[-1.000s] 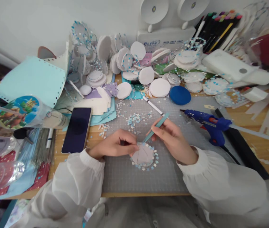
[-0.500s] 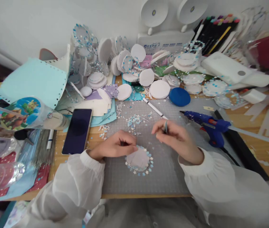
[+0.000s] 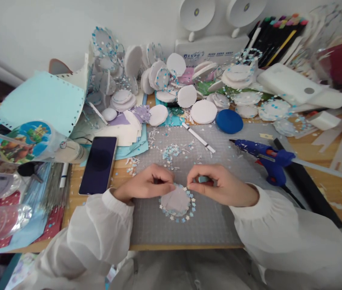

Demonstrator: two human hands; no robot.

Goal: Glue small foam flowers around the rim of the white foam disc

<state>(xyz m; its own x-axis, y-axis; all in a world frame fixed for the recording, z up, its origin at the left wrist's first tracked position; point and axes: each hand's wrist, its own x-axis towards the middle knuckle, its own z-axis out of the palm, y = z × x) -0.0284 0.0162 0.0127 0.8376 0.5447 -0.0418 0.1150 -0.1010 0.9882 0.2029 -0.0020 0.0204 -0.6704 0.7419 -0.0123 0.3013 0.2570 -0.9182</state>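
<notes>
A round white disc ringed with tiny white and pale blue stars lies on the grey cutting mat. At its upper left rim, my left hand is closed in a pinch, thumb against forefinger. My right hand is closed too, its fingertips at the disc's upper right edge. A small grey-green tool shows inside the right fingers; its kind is unclear. Whether these fingertips also grip a star or the rim, I cannot tell. Just beyond the hands is a heap of loose paper stars.
A white pen and a blue round lid lie behind. To the right rests a blue hot glue gun with its glue stick. A phone and a tilted plastic cup are left. Many white discs crowd the back.
My right hand has moved left and slightly down to the disc's edge, and its fingers have closed into a pinch. The left hand has stayed at the rim.
</notes>
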